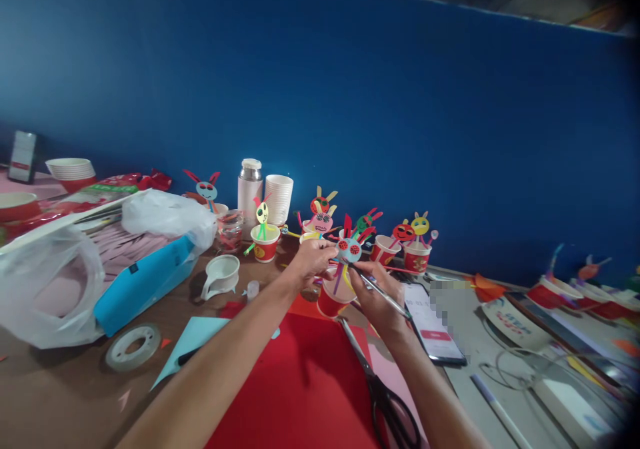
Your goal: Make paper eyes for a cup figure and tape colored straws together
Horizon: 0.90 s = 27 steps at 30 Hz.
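My left hand (311, 262) pinches the edge of a light-blue paper rabbit head (349, 250) with red ears and red eyes. The figure rises on coloured strips from a red-and-white paper cup (331, 301). In my right hand (379, 296) is a slim pen (384, 292), its tip close to the lower part of the rabbit's face. Whether the tip touches the paper, I cannot tell. Red paper sheets (290, 382) lie below my forearms. Black-handled scissors (387, 399) rest on them, beside my right forearm.
Finished-looking rabbit figures in cups, such as a yellow one (263, 213), line the blue wall. A thermos (250, 192) stands near stacked cups (279, 199). Left are a blue box (145, 282), tape roll (133, 347) and white pitcher (221, 274); right, a phone (433, 326).
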Tool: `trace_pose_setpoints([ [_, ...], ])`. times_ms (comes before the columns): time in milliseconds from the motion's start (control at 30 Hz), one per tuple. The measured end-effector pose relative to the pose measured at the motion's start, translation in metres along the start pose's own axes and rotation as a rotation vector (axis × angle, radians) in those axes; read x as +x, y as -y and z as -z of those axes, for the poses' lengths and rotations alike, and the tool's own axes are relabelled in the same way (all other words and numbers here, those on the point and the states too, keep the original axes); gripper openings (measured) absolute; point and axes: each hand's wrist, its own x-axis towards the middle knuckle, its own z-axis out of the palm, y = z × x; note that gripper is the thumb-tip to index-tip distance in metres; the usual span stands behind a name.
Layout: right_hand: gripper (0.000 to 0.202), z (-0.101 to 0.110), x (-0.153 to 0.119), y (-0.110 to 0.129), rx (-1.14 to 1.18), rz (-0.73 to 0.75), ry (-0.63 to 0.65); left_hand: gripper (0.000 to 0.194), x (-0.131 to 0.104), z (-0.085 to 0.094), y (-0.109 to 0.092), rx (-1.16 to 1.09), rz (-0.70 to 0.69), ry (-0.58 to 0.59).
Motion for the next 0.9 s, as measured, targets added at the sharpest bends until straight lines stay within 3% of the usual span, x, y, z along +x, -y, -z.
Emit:
trace_pose_setpoints([
  [900, 0.013, -0.0007, -0.0014, -0.0011, -0.002, 0.014, 0.037, 0.007, -0.0012, 0.0019, 0.0025, 0.013, -0.03, 0.017],
])
